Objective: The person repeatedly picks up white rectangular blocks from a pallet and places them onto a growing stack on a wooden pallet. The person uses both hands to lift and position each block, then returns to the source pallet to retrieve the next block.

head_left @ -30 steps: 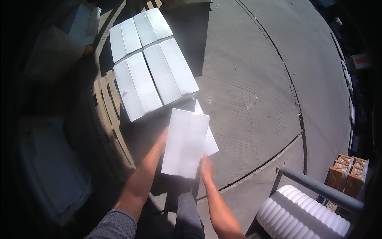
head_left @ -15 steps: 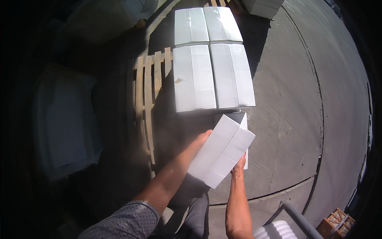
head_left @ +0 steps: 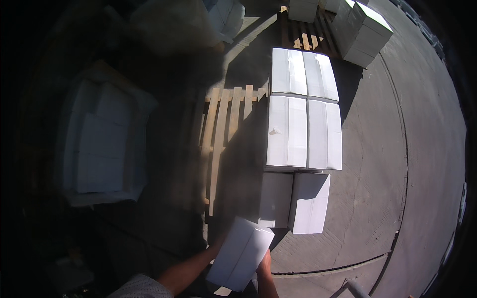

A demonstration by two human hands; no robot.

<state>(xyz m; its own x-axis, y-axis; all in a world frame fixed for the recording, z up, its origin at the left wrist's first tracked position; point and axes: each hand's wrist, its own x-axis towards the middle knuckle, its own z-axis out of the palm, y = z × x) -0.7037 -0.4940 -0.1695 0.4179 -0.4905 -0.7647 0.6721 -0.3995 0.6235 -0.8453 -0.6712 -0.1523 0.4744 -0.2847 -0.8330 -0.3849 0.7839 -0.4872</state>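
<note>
Both hands carry one white block [head_left: 240, 254] near the lower edge of the view, tilted so its far end leans right. The left hand [head_left: 217, 244] presses against its left long side and the right hand [head_left: 264, 261] against its near right side; the fingers of each are closed around the block's edges, though the tips are hidden behind it. The block hangs in shadow just near of a wooden pallet [head_left: 226, 134], close to its near left corner but not touching the stack. On that pallet lie white blocks [head_left: 304, 131] of the same kind, set flat side by side: three rows of two, six counted from above, the nearest pair half shaded. The pallet's left half shows bare slats. Farther off at the top right stands a second stack of white blocks [head_left: 361, 31] on another pallet. The concrete floor [head_left: 397, 149] lies in sun to the right. In the dark at the left sits a wrapped bundle [head_left: 102, 144] of pale blocks.
</note>
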